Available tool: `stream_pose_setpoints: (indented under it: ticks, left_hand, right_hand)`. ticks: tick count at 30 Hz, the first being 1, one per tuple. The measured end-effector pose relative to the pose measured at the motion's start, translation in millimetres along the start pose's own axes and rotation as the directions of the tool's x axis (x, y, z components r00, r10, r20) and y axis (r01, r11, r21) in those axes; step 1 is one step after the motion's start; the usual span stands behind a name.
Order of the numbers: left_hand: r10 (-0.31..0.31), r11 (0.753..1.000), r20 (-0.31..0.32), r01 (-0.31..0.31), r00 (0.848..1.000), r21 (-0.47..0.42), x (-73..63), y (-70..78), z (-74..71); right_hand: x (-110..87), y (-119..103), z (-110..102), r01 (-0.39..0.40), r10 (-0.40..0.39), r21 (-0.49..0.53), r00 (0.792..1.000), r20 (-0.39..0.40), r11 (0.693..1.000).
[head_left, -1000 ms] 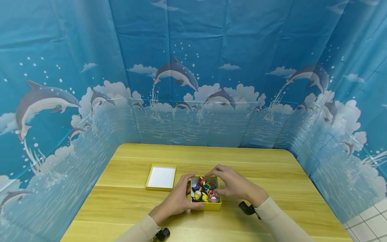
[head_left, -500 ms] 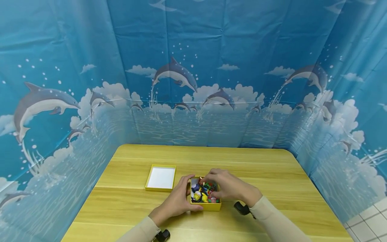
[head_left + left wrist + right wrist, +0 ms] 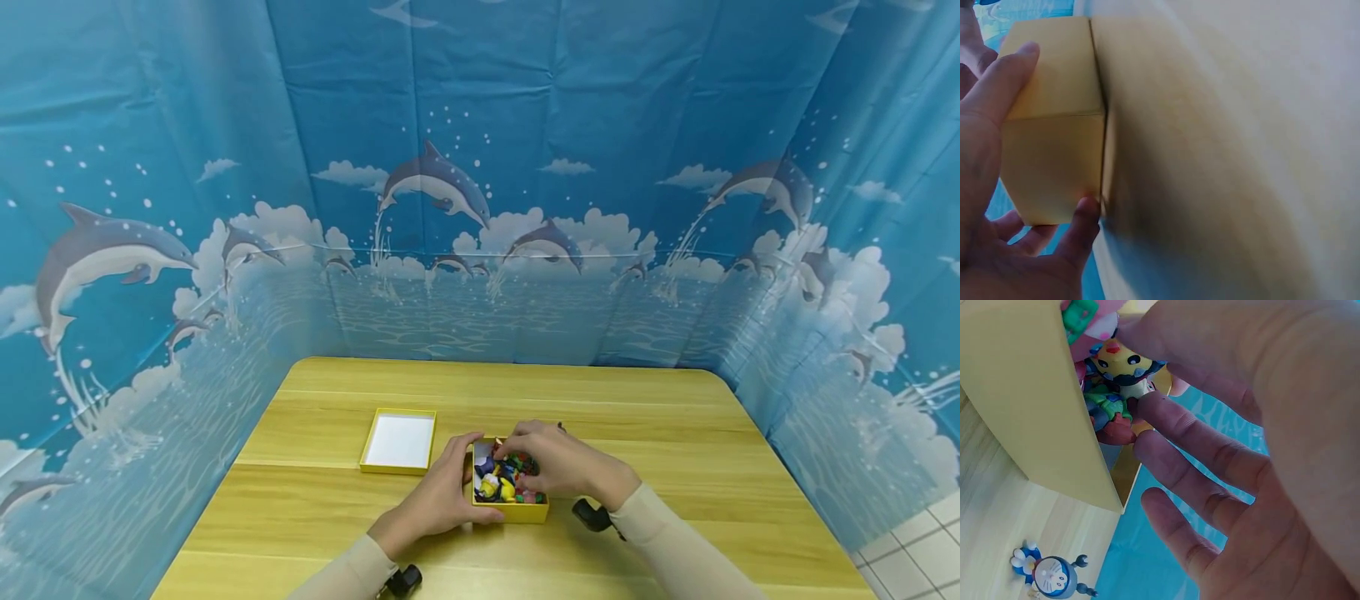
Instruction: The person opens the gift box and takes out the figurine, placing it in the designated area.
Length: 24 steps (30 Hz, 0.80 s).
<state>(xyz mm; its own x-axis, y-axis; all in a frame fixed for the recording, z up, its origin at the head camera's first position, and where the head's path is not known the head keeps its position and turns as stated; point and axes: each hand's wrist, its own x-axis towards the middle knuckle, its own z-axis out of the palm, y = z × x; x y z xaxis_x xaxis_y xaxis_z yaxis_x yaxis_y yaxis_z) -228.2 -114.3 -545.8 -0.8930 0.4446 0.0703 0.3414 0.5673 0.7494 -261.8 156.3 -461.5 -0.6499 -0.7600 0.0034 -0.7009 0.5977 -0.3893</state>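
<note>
A yellow cardboard box sits on the table, packed with small colourful toy figurines. My left hand grips its left side; the left wrist view shows the thumb along one wall and fingertips at another. My right hand reaches over the right half, fingers dipping among the toys. In the right wrist view its fingers are fairly straight and touch the figurines. There, a yellow figurine with a red beak lies beside a pink figurine. A yellow figurine shows near the box's front. The index fingertip is partly hidden.
A shallow yellow box lid with a white inside lies left of the box. One blue-and-white figurine stands on the table beyond the box. Dolphin-print curtains surround the wooden table at the back and sides.
My right hand has moved left and down into the box, its fingers now covering more of the figurines. The left hand keeps its grip and the box stays in place.
</note>
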Motion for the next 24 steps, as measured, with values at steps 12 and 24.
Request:
stream_pose_setpoints:
  ticks: [12,24]
  left_hand:
    - [-0.037,0.999,0.067,0.034,0.997,0.038,2.0,7.9,-10.9]
    - [-0.042,0.999,0.064,0.040,0.997,0.032,4.2,6.7,-9.7]
  right_hand:
    - [3.4,-1,2,-0.017,0.017,-0.013,1.000,0.008,1.000]
    - [6.0,3,3,-0.008,0.007,0.012,1.000,0.013,1.000]
